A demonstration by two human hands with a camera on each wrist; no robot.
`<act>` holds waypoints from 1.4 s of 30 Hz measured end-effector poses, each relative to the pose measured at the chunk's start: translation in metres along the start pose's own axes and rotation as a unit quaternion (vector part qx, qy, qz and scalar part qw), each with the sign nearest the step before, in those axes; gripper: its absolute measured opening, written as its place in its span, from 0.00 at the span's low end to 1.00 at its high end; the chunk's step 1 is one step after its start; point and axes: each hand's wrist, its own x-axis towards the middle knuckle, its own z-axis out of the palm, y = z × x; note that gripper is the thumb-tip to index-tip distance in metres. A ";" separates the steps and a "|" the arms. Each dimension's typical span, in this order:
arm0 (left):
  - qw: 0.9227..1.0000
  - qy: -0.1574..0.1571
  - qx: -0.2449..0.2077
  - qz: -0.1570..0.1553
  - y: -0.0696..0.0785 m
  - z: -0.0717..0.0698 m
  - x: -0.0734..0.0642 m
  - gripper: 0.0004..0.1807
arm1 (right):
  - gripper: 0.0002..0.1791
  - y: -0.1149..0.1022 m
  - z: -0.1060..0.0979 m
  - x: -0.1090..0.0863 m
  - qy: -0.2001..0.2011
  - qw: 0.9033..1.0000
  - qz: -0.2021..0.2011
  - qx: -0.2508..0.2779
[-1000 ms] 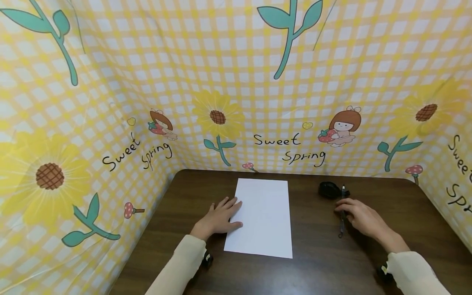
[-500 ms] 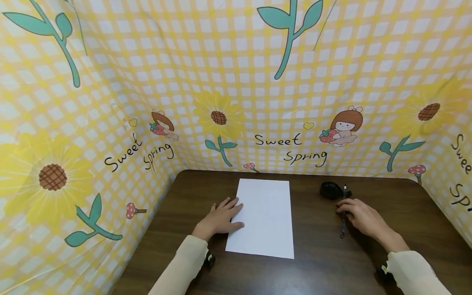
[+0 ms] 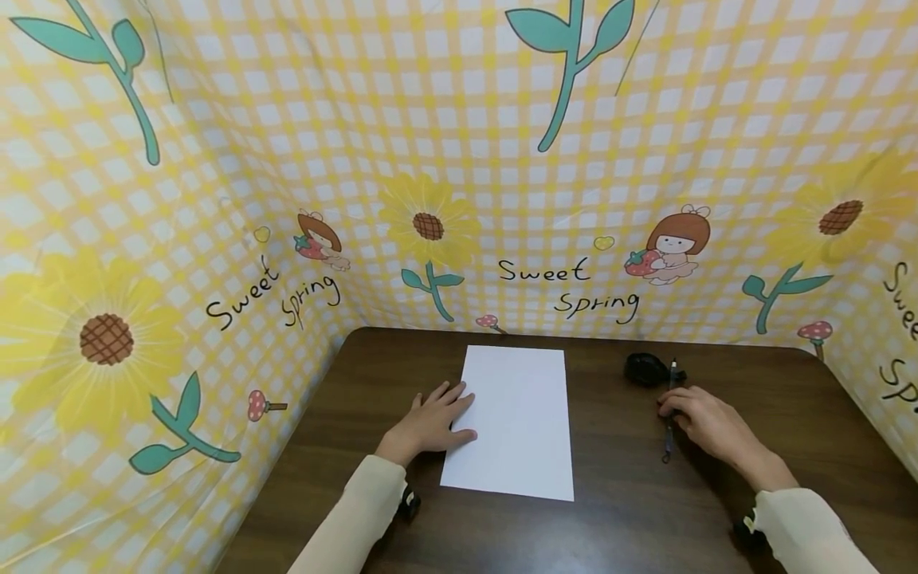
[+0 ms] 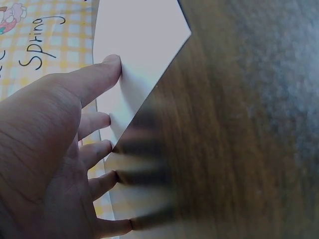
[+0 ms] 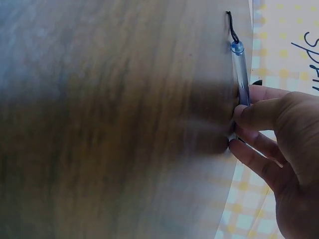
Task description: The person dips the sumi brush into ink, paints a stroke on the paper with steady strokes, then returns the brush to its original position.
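A sheet of white paper (image 3: 519,422) lies flat on the dark wooden table. My left hand (image 3: 425,424) rests on its left edge with the fingers spread, the thumb (image 4: 113,64) and some fingertips on the sheet and the others on the wood. To the right, my right hand (image 3: 713,426) pinches a slim writing brush (image 3: 668,441) between thumb and fingers. In the right wrist view the clear bluish handle (image 5: 240,69) shows, with a black cord loop (image 5: 231,27) at its end. The fingers cover the brush's middle; its pale, dark-pointed tip (image 3: 673,364) faces the far edge.
A rounded black object (image 3: 645,370) with a short tab sits just beyond the right hand, overlapped by the brush tip in the head view. Yellow checked cloth (image 3: 459,159) with printed flowers hangs behind and beside the table (image 3: 373,359). Dark bands circle both wrists.
The head view has shifted slightly, so everything sits a little further right. Both hands, the paper and the brush otherwise stay in place.
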 end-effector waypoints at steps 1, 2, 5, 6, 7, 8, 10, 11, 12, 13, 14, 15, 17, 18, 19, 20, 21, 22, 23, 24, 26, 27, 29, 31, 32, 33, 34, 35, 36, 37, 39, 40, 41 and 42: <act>1.000 0.000 0.000 0.000 0.000 0.000 0.000 0.42 | 0.15 0.000 0.000 0.000 0.000 1.000 0.001 -0.001; 1.000 0.000 -0.001 0.000 0.000 0.001 0.000 0.42 | 0.15 0.000 0.000 -0.001 0.000 1.000 0.001 0.000; 1.000 -0.001 -0.003 0.002 0.000 0.001 0.000 0.41 | 0.15 -0.001 0.000 -0.002 0.004 1.000 0.001 -0.001; 1.000 -0.001 -0.003 0.002 0.000 0.001 0.000 0.41 | 0.15 -0.001 0.000 -0.002 0.006 1.000 -0.001 0.000; 1.000 -0.001 -0.003 0.003 0.000 0.000 0.000 0.41 | 0.16 -0.001 -0.001 -0.002 0.010 1.000 -0.002 -0.001; 1.000 -0.001 -0.004 0.003 0.000 0.000 0.001 0.42 | 0.15 -0.001 -0.001 -0.002 0.014 1.000 -0.004 -0.003; 1.000 -0.002 -0.002 0.003 0.000 -0.001 0.001 0.42 | 0.15 -0.001 -0.001 -0.002 0.020 1.000 -0.005 -0.005; 1.000 -0.003 -0.001 0.003 0.000 -0.001 0.001 0.42 | 0.15 -0.001 -0.001 -0.002 0.022 1.000 -0.006 -0.006; 1.000 -0.004 -0.002 0.002 0.000 -0.002 0.001 0.42 | 0.14 -0.001 -0.001 -0.002 0.024 1.000 -0.006 -0.007; 1.000 -0.005 -0.002 0.001 0.000 -0.002 0.001 0.42 | 0.14 -0.001 -0.001 -0.001 0.025 1.000 -0.007 -0.007; 1.000 -0.007 -0.002 0.000 0.000 -0.002 0.001 0.42 | 0.14 -0.001 0.000 -0.001 0.027 1.000 -0.007 -0.008; 1.000 -0.008 -0.003 -0.001 0.000 -0.002 0.001 0.42 | 0.14 -0.001 0.000 -0.001 0.031 0.999 -0.010 -0.011; 1.000 -0.008 -0.006 -0.002 0.000 -0.003 0.001 0.42 | 0.14 -0.001 0.000 0.000 0.040 0.999 -0.014 -0.014; 1.000 -0.008 -0.008 -0.002 0.001 -0.003 0.001 0.42 | 0.14 -0.001 0.000 0.000 0.047 0.999 -0.018 -0.017; 1.000 -0.007 -0.009 -0.002 0.001 -0.003 0.001 0.42 | 0.14 -0.001 0.001 0.000 0.054 0.998 -0.020 -0.019; 1.000 -0.007 -0.010 -0.002 0.001 -0.003 0.000 0.42 | 0.15 -0.001 0.001 0.000 0.061 0.998 -0.023 -0.022; 1.000 -0.006 -0.011 -0.002 0.001 -0.003 0.000 0.42 | 0.15 -0.001 0.001 0.000 0.069 0.997 -0.026 -0.023; 1.000 -0.006 -0.010 -0.002 0.001 -0.003 0.000 0.42 | 0.15 -0.002 0.001 0.001 0.074 0.997 -0.028 -0.022; 1.000 -0.006 -0.011 -0.002 0.002 -0.003 0.000 0.42 | 0.15 -0.002 0.000 0.001 0.081 0.996 -0.029 -0.023; 1.000 -0.006 -0.011 -0.003 0.002 -0.004 -0.001 0.42 | 0.15 -0.002 0.000 0.001 0.088 0.995 -0.031 -0.023; 1.000 -0.007 -0.012 -0.003 0.003 -0.004 -0.001 0.42 | 0.16 -0.003 -0.002 0.002 0.102 0.994 -0.032 -0.021; 1.000 -0.007 -0.013 -0.003 0.003 -0.004 -0.001 0.41 | 0.16 -0.003 -0.003 0.002 0.109 0.993 -0.032 -0.020; 1.000 -0.009 -0.014 -0.003 0.004 -0.005 -0.002 0.41 | 0.18 -0.003 -0.005 0.002 0.128 0.991 -0.035 -0.021; 1.000 -0.011 -0.014 -0.003 0.004 -0.005 -0.002 0.41 | 0.19 -0.003 -0.007 0.003 0.148 0.988 -0.040 -0.026; 1.000 -0.012 -0.015 -0.003 0.005 -0.005 -0.003 0.41 | 0.19 -0.003 -0.007 0.003 0.159 0.986 -0.044 -0.029; 1.000 -0.012 -0.015 -0.004 0.005 -0.005 -0.003 0.41 | 0.20 -0.003 -0.008 0.003 0.169 0.984 -0.047 -0.031; 1.000 -0.012 -0.014 -0.004 0.005 -0.005 -0.002 0.41 | 0.21 -0.003 -0.009 0.004 0.179 0.982 -0.050 -0.033; 1.000 -0.012 -0.014 -0.003 0.005 -0.005 -0.002 0.42 | 0.21 -0.003 -0.011 0.004 0.188 0.980 -0.053 -0.037; 1.000 -0.011 -0.013 -0.003 0.005 -0.005 -0.002 0.42 | 0.21 -0.003 -0.012 0.005 0.197 0.978 -0.056 -0.038; 1.000 -0.010 -0.012 -0.002 0.005 -0.004 -0.001 0.42 | 0.22 -0.003 -0.014 0.006 0.205 0.976 -0.058 -0.037; 1.000 -0.009 -0.012 -0.002 0.004 -0.003 -0.001 0.42 | 0.22 -0.003 -0.017 0.007 0.218 0.973 -0.063 -0.033; 1.000 -0.009 -0.012 -0.003 0.004 -0.003 -0.001 0.42 | 0.22 -0.004 -0.020 0.008 0.225 0.972 -0.065 -0.032; 1.000 -0.009 -0.012 -0.003 0.004 -0.003 -0.001 0.42 | 0.23 -0.004 -0.022 0.009 0.232 0.970 -0.067 -0.031; 1.000 -0.010 -0.012 -0.004 0.004 -0.003 -0.001 0.42 | 0.23 -0.005 -0.024 0.010 0.239 0.968 -0.069 -0.031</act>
